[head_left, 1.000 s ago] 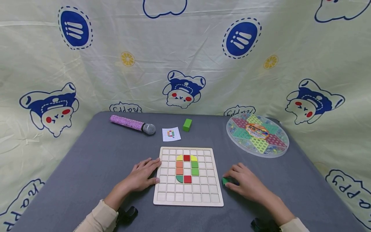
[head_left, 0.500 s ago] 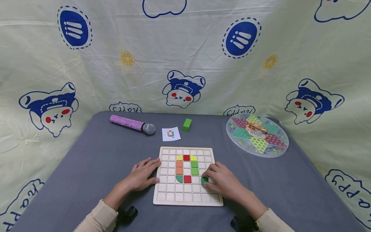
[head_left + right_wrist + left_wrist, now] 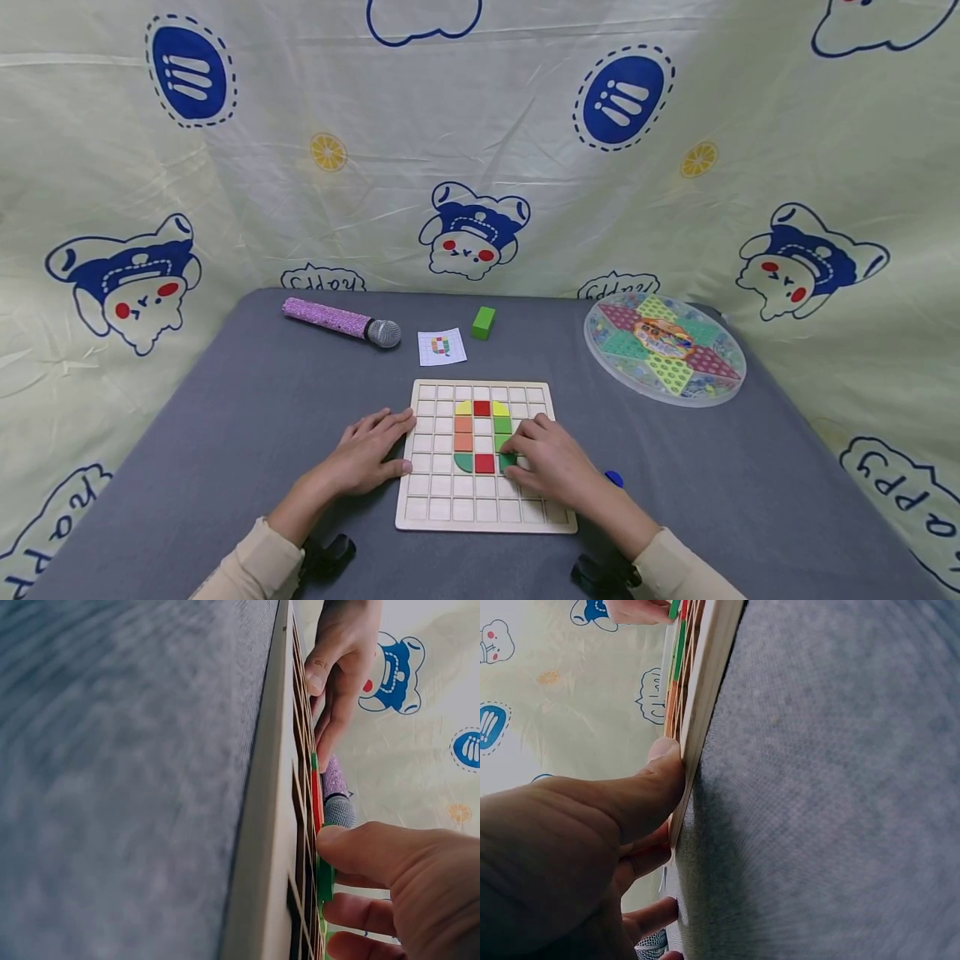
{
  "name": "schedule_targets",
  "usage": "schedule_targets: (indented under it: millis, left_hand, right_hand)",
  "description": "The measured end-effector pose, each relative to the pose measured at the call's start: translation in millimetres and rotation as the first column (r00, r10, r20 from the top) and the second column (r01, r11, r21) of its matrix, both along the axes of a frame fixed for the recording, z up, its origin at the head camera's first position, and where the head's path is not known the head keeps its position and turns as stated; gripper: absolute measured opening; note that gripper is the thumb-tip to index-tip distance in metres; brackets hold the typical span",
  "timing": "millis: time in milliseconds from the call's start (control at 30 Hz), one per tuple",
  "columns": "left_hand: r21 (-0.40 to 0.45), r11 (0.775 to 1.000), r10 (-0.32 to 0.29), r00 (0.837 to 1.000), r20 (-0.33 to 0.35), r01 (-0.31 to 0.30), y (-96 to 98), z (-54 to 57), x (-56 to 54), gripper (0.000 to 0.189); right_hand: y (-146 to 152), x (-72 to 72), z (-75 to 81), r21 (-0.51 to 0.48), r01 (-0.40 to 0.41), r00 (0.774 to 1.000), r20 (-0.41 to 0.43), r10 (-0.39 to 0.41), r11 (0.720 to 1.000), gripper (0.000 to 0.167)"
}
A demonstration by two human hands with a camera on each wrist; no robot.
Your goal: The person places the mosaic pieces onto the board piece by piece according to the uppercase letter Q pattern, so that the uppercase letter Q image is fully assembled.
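Observation:
A wooden grid board point(image 3: 450, 508) lies on the grey table, with a ring of coloured pieces set in its cells. My left hand point(image 3: 365, 454) rests against the board's left edge, its thumb point(image 3: 664, 761) at the rim and its fingers extended. Between thumb and fingers my right hand point(image 3: 555, 462) pinches a dark green block point(image 3: 325, 879), low over the cell right of the lower red piece point(image 3: 484, 463). A matching dark green quarter-round piece point(image 3: 464, 462) sits on that red piece's left. Two orange pieces point(image 3: 463, 434) line the ring's left side; light green point(image 3: 502, 425) lines its right.
Behind the board lie a small pattern card point(image 3: 442, 347), a light green block point(image 3: 483, 323) and a purple glitter microphone point(image 3: 341, 322). A round Chinese checkers box point(image 3: 665, 350) stands at the back right. Something small and blue point(image 3: 614, 478) shows beside the right wrist.
My right hand has moved left from beside the board, carrying the dark green block over the grid to the ring's lower right corner. The blue thing has come into sight. My left hand stays put.

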State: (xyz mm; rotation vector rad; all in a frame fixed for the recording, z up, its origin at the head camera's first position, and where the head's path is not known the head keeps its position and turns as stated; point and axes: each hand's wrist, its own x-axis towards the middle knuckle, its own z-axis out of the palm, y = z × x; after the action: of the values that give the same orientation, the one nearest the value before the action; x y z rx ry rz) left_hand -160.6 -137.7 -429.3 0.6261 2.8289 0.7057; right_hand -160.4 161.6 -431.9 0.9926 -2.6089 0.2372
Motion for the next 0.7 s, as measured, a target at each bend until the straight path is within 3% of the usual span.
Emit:
schedule_targets:
  millis: [333,700]
  left_hand:
    - [0.003,1.0,-0.004,1.0,-0.005,0.004,-0.3,-0.5,0.1,0.063]
    - [0.002,1.0,-0.005,1.0,-0.008,0.005,-0.3,0.1,0.7,0.063]
  right_hand:
    - [-4.8,-0.9,-1.2,0.025,0.053,0.998,0.04,-0.054,0.998,0.018]
    - [-3.9,-1.2,-1.3,0.016,0.036,0.998,0.059,-0.037,0.999,0.017]
